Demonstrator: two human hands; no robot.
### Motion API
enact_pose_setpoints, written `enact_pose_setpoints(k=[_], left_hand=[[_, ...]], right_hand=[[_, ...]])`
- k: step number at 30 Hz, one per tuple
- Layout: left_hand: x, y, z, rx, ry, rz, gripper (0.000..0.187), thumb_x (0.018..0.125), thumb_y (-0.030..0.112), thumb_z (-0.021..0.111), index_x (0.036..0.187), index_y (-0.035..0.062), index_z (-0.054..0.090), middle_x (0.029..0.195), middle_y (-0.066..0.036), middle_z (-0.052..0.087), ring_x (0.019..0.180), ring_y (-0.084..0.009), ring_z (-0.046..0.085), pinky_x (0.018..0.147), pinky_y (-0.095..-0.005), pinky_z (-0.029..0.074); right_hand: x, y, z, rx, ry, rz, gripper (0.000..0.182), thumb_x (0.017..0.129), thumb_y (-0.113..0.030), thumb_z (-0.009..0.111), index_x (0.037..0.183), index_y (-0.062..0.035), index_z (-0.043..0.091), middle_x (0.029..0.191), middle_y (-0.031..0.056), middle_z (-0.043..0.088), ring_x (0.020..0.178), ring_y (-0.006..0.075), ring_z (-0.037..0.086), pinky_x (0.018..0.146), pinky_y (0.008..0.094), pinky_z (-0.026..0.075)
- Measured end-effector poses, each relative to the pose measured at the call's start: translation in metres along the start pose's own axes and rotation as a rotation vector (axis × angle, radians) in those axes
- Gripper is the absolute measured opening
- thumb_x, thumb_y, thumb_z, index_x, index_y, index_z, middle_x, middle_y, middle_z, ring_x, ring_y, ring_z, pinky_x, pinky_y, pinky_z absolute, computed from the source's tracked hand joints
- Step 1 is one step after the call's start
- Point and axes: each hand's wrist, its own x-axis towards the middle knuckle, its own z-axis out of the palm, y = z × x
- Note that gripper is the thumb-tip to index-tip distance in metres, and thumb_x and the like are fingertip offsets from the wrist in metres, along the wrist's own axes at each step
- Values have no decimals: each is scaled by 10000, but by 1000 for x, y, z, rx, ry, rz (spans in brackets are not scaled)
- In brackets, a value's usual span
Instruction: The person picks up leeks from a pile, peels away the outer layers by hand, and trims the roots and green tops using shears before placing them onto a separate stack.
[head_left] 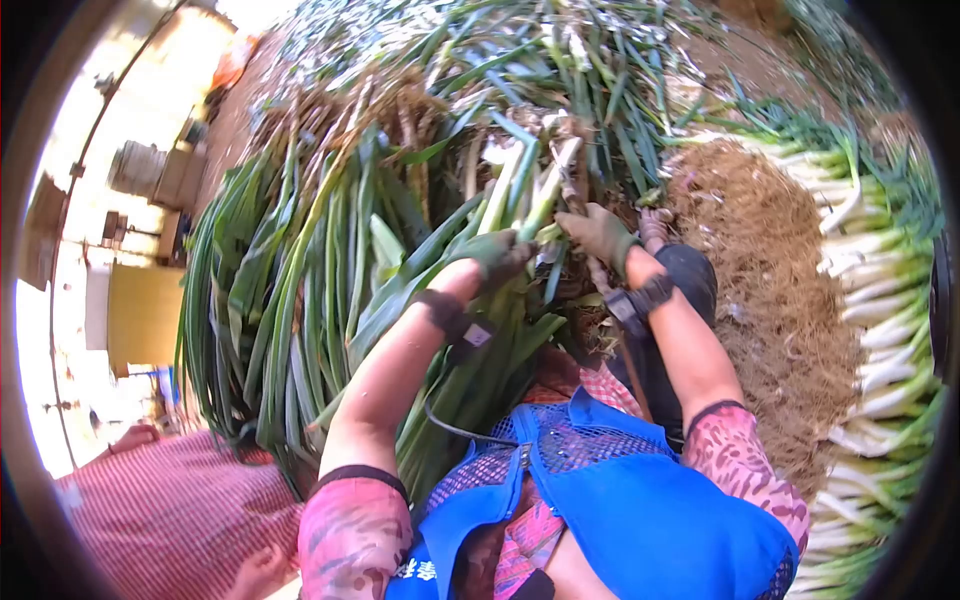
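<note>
Both my hands wear dull green gloves and work at a leek (548, 190), whose pale stalk tilts up and away from me. My left hand (495, 257) is closed around leeks low on their stalks, with long green leaves trailing back toward my lap. My right hand (600, 235) is closed just right of the pale stalk. A brownish, withered leaf strip (598, 275) runs under that hand and seems to be gripped by it; the fingertips are partly hidden. A large pile of untrimmed leeks (310, 240), roots at the top, droops beside my left arm.
On the right lies a heap of brown roots and peelings (760, 300), bordered by a row of cleaned white leeks (880, 370). More leeks (480, 50) cover the ground ahead. Another person in a red checked garment (190, 510) is close on the left.
</note>
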Motion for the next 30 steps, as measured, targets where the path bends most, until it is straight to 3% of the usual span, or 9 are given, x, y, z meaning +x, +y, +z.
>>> enact_pose_setpoints(k=[3,5,9,11,16,21,23,26,30], left_hand=[[-25,33,-29,160,64,94,565,926,608,466,1113,114,667,1052,-224,664,969,-415,629,855,-454,500],[-3,4,-42,52,156,308,329,984,307,530,1155,56,656,1107,-128,696,927,-222,682,818,-333,533],[-99,41,-132,-429,349,337,303,987,241,547,1166,21,653,1113,-83,697,1048,-155,637,933,-291,503],[-130,36,-160,-483,426,354,344,970,276,576,1190,22,649,1119,-77,692,1047,-161,628,908,-284,497],[-161,85,-173,-48,689,399,410,938,307,618,1229,17,628,1054,-71,706,926,-122,631,835,-281,500],[-161,196,-54,-302,146,794,693,857,356,715,1382,-16,459,1325,-220,563,1234,-288,554,1054,-379,438],[-141,227,2,-836,76,1014,381,881,261,702,1137,0,593,1026,-66,646,932,-155,616,809,-317,521],[-157,234,0,-1299,-228,818,251,883,249,699,972,25,630,854,-19,627,759,-114,595,675,-272,500],[-149,219,-25,-1376,-277,858,249,885,242,696,979,16,646,893,-66,663,806,-156,651,710,-290,547]], right_hand=[[-68,-67,-22,-314,-40,4,761,767,-580,665,1293,-49,526,1124,245,643,1025,352,643,894,393,496],[-108,-95,-51,-342,-152,-42,743,775,-513,715,1333,-81,482,1088,201,661,990,325,654,892,390,499],[-138,-59,-135,-343,275,-215,548,870,-349,686,1332,-119,502,1022,124,670,905,253,655,843,402,519],[-173,-90,-184,-518,491,76,443,928,-270,627,1331,-126,514,990,97,656,882,214,648,775,360,529],[-201,-87,-275,91,402,-491,391,977,-159,537,1348,-50,482,1214,138,585,1027,228,621,886,373,510],[-230,-207,-170,270,36,-566,373,1001,-175,503,1301,47,492,1237,155,584,1100,250,623,997,361,497],[-228,-224,-146,291,-16,-595,265,982,-150,538,1195,-25,635,1172,157,617,1036,253,654,911,338,546],[-235,-243,-138,281,-79,-560,323,946,-168,592,1223,-2,591,1141,161,623,996,221,654,854,303,538],[-269,-260,-130,-274,421,-610,538,873,-185,661,1324,36,465,1159,186,617,1007,209,634,876,337,503]])
